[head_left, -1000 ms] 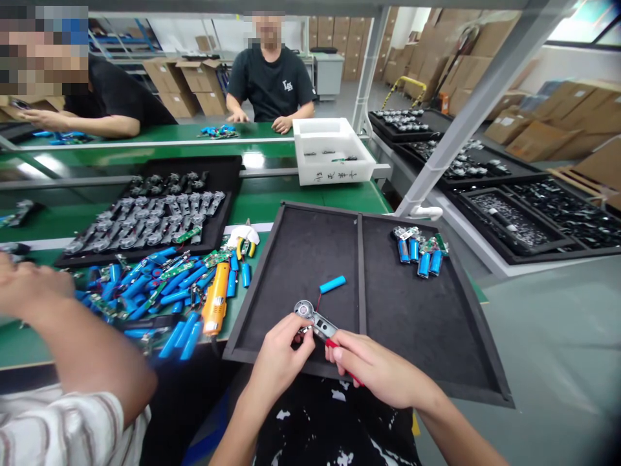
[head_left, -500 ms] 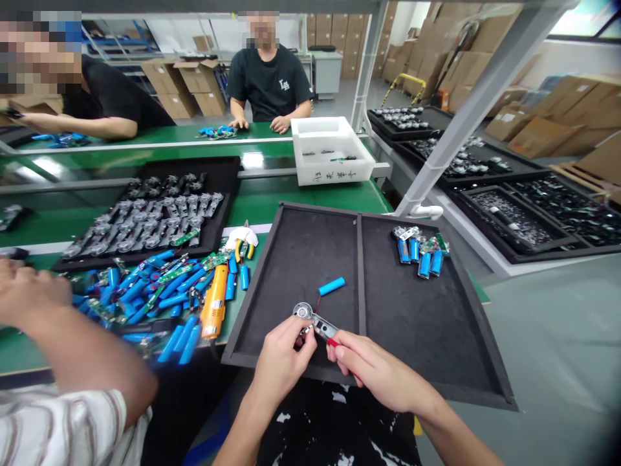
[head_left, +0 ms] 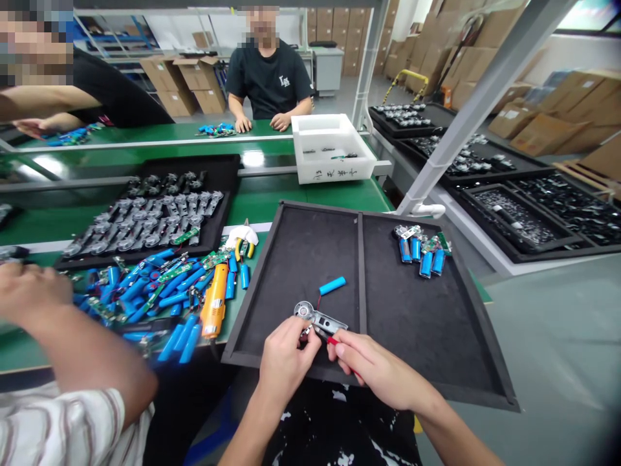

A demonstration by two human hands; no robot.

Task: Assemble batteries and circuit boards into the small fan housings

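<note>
My left hand [head_left: 287, 349] is closed in a pinch beside a grey plastic housing [head_left: 330, 321] with a round end. A small piece with dark and pale parts shows at its fingertips, too small to name. My right hand [head_left: 366, 366] is wrapped round a red-handled tool [head_left: 332, 340], whose thin dark tip points at the left fingertips; its kind is partly hidden. A blue cylindrical battery [head_left: 332, 286] lies just beyond the housing, with a red wire running towards it. All this is over the left compartment of a black tray [head_left: 310, 239].
Blue batteries with circuit boards [head_left: 424, 255] lie in the tray's right compartment. To the left are an orange electric screwdriver [head_left: 214, 303], yellow-handled cutters [head_left: 245, 243], a battery pile [head_left: 145, 291] and a tray of housings [head_left: 228, 175]. A white bin [head_left: 334, 171] stands behind. A co-worker's arm [head_left: 82, 343] reaches in at left.
The housing has turned slightly and shows more of its length beyond my fingers. My left hand has shifted a little right, and the tool tip now shows at its fingertips.
</note>
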